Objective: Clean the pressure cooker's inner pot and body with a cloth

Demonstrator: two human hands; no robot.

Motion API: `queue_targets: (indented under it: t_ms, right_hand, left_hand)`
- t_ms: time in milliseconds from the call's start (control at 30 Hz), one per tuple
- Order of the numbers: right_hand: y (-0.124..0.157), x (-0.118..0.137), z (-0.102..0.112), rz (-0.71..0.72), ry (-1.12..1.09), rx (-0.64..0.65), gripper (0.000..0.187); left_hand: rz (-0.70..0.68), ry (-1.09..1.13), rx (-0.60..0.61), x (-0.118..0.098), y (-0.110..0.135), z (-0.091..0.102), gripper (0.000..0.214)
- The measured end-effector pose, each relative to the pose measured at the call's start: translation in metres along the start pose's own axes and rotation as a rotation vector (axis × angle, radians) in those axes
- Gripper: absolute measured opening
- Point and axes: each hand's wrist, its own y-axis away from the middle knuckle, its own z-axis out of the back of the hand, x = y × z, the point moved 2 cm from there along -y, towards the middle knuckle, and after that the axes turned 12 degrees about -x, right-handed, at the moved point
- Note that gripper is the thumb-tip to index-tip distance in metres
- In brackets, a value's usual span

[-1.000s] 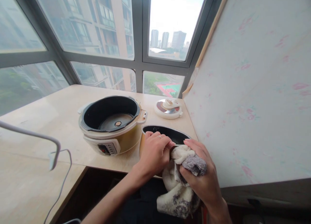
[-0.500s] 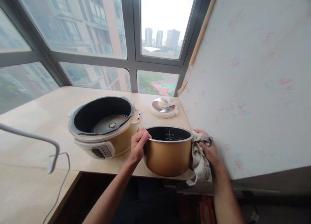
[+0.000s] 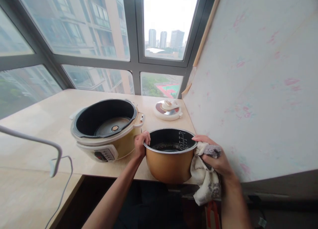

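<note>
A gold inner pot (image 3: 170,167) with a dark inside and white level marks is at the front edge of the wooden ledge, its opening tilted a little toward me. My left hand (image 3: 142,143) grips its rim on the left, fingers hooked over the edge. At the right, my right hand (image 3: 216,156) is closed on a cream and grey cloth (image 3: 205,179) that hangs down beside the pot, and its fingertips touch the pot's rim. Left of the pot stands the open pressure cooker base (image 3: 126,146), with a heating plate (image 3: 111,125) showing inside.
The cooker's white lid (image 3: 167,110) lies at the back near the window. A grey cable (image 3: 59,156) droops across the left of the ledge (image 3: 42,136). A flowered wall (image 3: 248,89) borders the right side. Something red (image 3: 212,214) stands below the ledge.
The pot has turned in my hands, its level marks moving right, and it tips more toward me. My right hand and the cloth have shifted slightly right and down.
</note>
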Motion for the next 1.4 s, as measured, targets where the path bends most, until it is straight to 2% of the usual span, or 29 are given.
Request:
queue_targets:
  t_ms: [133, 233, 333, 433, 500, 600, 767, 900, 1033, 1100, 1233, 1400]
  right_hand:
    - [0.002, 0.022, -0.003, 0.062, 0.052, -0.073, 0.036]
    - [0.005, 0.038, -0.008, 0.082, 0.105, -0.078, 0.034]
    - [0.008, 0.055, -0.016, 0.092, 0.177, -0.066, 0.031]
    - [0.012, 0.071, -0.032, 0.116, 0.264, -0.068, 0.030]
    - [0.017, 0.080, -0.044, 0.147, 0.311, -0.087, 0.028]
    - [0.025, 0.089, -0.058, 0.189, 0.358, -0.146, 0.028]
    - [0.037, 0.089, -0.060, 0.174, 0.400, -0.199, 0.039]
    - [0.038, 0.077, -0.048, 0.155, 0.355, -0.226, 0.039]
    - [0.029, 0.048, -0.030, 0.092, 0.267, -0.340, 0.036]
    - [0.021, 0.027, -0.021, -0.010, 0.207, -0.375, 0.035]
    - [0.006, -0.015, -0.009, -0.281, 0.049, -0.307, 0.043]
    - [-0.006, -0.065, -0.006, -0.470, -0.091, -0.317, 0.044]
  left_hand:
    - [-0.018, -0.019, -0.021, -0.002, 0.005, -0.001, 0.054]
    - [-0.107, -0.093, 0.008, -0.015, 0.014, 0.002, 0.053]
    - [-0.302, -0.304, 0.134, -0.043, 0.030, 0.000, 0.052]
    - [-0.544, -0.554, 0.307, -0.075, 0.050, -0.012, 0.045]
    - [-0.645, -0.650, 0.346, -0.088, 0.062, -0.022, 0.039]
    - [-0.682, -0.705, 0.281, -0.090, 0.071, -0.034, 0.037]
    - [-0.574, -0.643, 0.109, -0.075, 0.065, -0.039, 0.041]
    - [-0.416, -0.529, 0.021, -0.069, 0.048, -0.029, 0.054]
    - [-0.281, -0.412, -0.024, -0.065, 0.033, -0.016, 0.059]
    - [-0.237, -0.354, -0.037, -0.062, 0.027, -0.011, 0.058]
    - [-0.161, -0.251, -0.028, -0.055, 0.016, -0.008, 0.059]
    - [-0.081, -0.098, -0.035, -0.037, 0.007, -0.007, 0.059]
